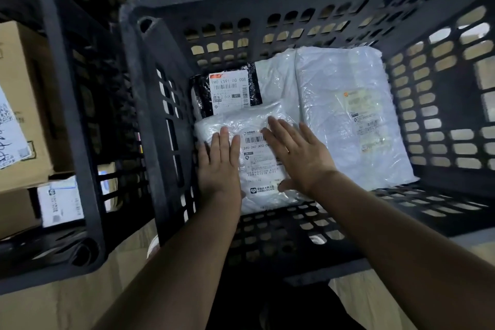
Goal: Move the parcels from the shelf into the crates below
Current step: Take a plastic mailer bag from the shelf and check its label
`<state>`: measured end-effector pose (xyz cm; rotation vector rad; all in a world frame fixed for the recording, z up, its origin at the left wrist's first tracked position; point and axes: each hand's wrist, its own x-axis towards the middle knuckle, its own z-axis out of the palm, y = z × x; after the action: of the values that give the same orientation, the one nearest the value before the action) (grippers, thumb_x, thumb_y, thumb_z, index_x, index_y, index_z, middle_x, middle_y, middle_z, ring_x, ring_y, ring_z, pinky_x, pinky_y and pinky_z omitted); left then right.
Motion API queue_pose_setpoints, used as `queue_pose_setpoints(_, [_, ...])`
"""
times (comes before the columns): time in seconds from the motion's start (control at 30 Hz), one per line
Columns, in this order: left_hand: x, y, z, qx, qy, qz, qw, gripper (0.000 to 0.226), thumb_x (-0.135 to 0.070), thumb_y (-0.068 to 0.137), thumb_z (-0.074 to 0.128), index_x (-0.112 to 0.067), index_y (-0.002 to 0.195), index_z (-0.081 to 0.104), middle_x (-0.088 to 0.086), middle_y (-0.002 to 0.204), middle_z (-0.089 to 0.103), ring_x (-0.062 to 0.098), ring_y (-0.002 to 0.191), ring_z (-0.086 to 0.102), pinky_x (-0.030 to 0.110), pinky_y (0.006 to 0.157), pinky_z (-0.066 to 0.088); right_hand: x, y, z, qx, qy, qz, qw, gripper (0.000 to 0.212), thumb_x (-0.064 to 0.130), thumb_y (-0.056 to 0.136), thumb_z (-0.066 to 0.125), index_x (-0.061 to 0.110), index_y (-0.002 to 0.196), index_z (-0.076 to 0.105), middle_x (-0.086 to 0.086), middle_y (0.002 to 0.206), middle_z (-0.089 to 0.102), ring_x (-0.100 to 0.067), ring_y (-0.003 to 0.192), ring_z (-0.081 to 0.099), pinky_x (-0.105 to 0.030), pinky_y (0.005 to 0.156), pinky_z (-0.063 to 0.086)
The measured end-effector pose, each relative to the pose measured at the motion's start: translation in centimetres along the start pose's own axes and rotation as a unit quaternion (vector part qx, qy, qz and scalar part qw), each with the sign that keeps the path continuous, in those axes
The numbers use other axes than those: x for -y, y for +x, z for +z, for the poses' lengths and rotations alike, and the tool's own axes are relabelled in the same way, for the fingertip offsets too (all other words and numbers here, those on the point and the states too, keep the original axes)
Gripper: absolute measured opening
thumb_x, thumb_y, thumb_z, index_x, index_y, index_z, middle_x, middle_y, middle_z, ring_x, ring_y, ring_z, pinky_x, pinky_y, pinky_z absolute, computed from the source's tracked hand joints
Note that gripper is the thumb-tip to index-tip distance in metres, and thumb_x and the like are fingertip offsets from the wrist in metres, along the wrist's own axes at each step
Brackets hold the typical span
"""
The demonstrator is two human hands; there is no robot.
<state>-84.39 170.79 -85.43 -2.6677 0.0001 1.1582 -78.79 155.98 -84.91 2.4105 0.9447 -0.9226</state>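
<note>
Parcels already lie in the black crate point(166, 126) below me: a soft white poly-bag parcel point(263, 169) near the left wall, a black-wrapped parcel point(227, 88) just behind it with a white label, and a large white parcel point(345, 115) filling the right side and touching both. Both arms reach down into the crate. The left hand point(219, 161) rests flat on the left part of the soft white parcel, fingers straight and together; the right hand point(297, 153) lies flat across its right part, fingers straight and slightly spread, thumb at the near edge. Neither grips anything

My reading is that this parcel is being set down and pressed flat, so the placing step is about finished. The next move would call for lifting both hands clear and reaching for another parcel; the shelf is not in sight from here

The bags are thin, glossy, wrinkled film that catches the light and should give under the palms. The crate is rigid perforated plastic, dusty at the rim. A second black crate point(80, 142) stands just to the left, holding brown cardboard boxes point(24, 104)
</note>
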Motion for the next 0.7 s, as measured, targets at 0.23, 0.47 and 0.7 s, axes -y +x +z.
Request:
queue_pose_setpoints(0.23, [0.4, -2.5, -2.0, 0.022, 0.046, 0.024, 0.998, 0.077, -0.037, 0.100, 0.030, -0.001, 0.144, -0.022, 0.025, 0.150, -0.027, 0.038, 0.142, -0.014, 0.047, 0.115, -0.005, 1.3, -2.8, -1.1, 0.000, 0.012, 0.017, 1.000, 0.101, 0.045, 0.094, 0.049, 0.008, 0.141, -0.032, -0.010, 0.149, -0.039, -0.023, 0.143, -0.024, -0.040, 0.116, -0.009])
queue_pose_setpoints(0.47, [0.8, -2.5, -1.1, 0.063, 0.072, 0.057, 0.994, 0.070, -0.032, 0.100, 0.029, -0.008, 0.148, -0.016, 0.023, 0.150, -0.028, 0.035, 0.143, -0.015, 0.046, 0.116, -0.007, 0.5, -2.9, -0.4, 0.002, 0.017, 0.021, 1.000, 0.082, 0.025, 0.100, 0.041, 0.015, 0.145, -0.026, -0.003, 0.147, -0.039, -0.022, 0.143, -0.023, -0.041, 0.115, -0.012])
queue_pose_setpoints(0.7, [0.7, -2.1, -2.2, 0.076, 0.066, 0.074, 0.992, 0.072, -0.028, 0.097, 0.037, -0.005, 0.149, -0.007, 0.026, 0.152, -0.018, 0.038, 0.144, -0.006, 0.045, 0.117, -0.005, 0.4, -2.2, -0.5, 0.011, -0.010, 0.020, 1.000, 0.079, 0.034, 0.101, 0.038, 0.014, 0.146, -0.024, -0.006, 0.153, -0.032, -0.025, 0.143, -0.023, -0.044, 0.114, -0.012])
